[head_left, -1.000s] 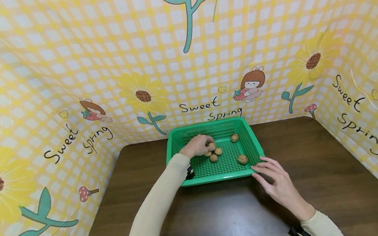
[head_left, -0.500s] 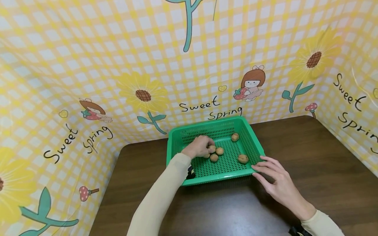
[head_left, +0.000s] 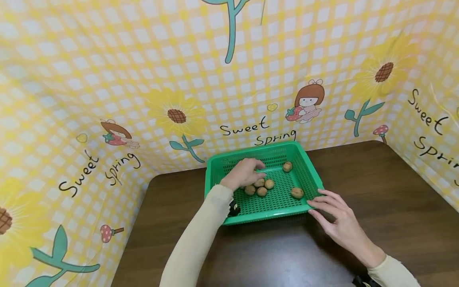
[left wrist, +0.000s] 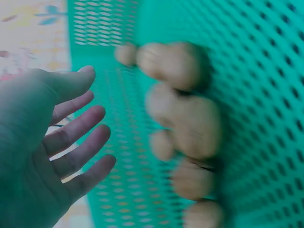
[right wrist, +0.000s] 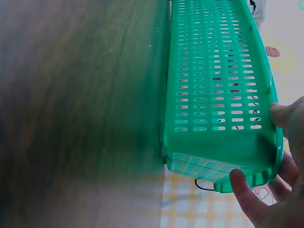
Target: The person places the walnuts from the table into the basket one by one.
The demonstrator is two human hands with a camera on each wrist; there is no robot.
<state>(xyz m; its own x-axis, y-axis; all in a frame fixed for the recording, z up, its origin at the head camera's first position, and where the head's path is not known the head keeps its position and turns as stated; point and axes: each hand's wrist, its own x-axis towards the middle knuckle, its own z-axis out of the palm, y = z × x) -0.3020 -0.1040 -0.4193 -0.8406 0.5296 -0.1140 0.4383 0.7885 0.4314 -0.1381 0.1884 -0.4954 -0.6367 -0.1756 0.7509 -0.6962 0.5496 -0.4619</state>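
Observation:
Several brown walnuts [head_left: 261,192] lie in a loose cluster on the floor of a green plastic basket [head_left: 265,215]. My left hand [head_left: 245,173] hovers over this cluster with its fingers spread and nothing in them; the left wrist view shows the open palm and separate fingers [left wrist: 78,164] beside a blurred row of walnuts [left wrist: 197,128]. One walnut [head_left: 287,166] sits apart near the back right corner, and another walnut [head_left: 297,193] near the front right. At the basket's front right corner my right hand [head_left: 338,223] holds the rim, thumb on the front side and fingers round the corner.
The basket stands on a dark brown wooden table [head_left: 272,255], close to its back edge. Behind and at both sides hangs a yellow checked cloth [head_left: 201,79] with printed flowers and lettering. Black bands [head_left: 234,209] show at the wrists.
My left hand, which had its fingers around a walnut in the cluster, has let go and risen with its fingers opening. The right hand keeps its place on the basket corner.

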